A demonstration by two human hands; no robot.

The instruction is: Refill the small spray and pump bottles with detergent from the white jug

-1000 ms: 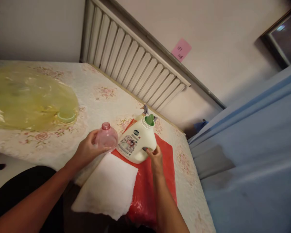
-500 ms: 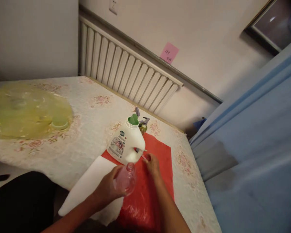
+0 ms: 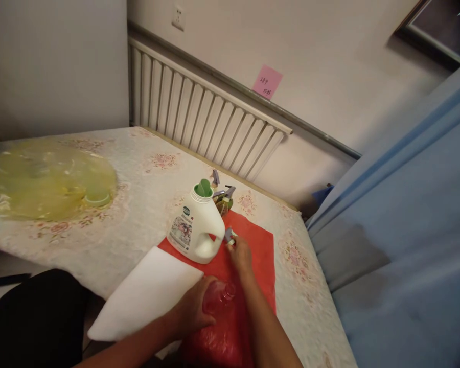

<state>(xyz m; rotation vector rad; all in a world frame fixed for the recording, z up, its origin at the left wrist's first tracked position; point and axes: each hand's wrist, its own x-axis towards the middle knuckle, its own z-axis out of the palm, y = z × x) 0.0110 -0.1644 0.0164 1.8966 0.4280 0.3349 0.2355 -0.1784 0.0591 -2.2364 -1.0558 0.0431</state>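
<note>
My left hand (image 3: 191,309) is wrapped round a clear plastic bottle (image 3: 215,296) with an uncapped neck. The bottle tilts, its neck pointing right, above the red sheet (image 3: 257,250). In my right hand (image 3: 240,256) a small grey-and-white trigger spray head (image 3: 230,235) is pinched between the fingertips; part of it is hidden. Just left of that hand stands a white detergent jug (image 3: 199,230) with a green pouring spout (image 3: 204,188) and no cap on it. Behind the jug are spray bottles with grey triggers (image 3: 225,201), partly hidden.
A white folded sheet (image 3: 145,294) lies left of the red one. A large yellow plastic bag (image 3: 34,179) with a green cap-like piece (image 3: 97,198) rests at the left on the flowered tablecloth (image 3: 149,194). Behind stands a radiator (image 3: 207,112); a blue curtain (image 3: 406,230) hangs at the right.
My left hand has moved right and down with the bottle, which now tilts more to the right. The spray head in my right hand has come into clearer view beside the jug.
</note>
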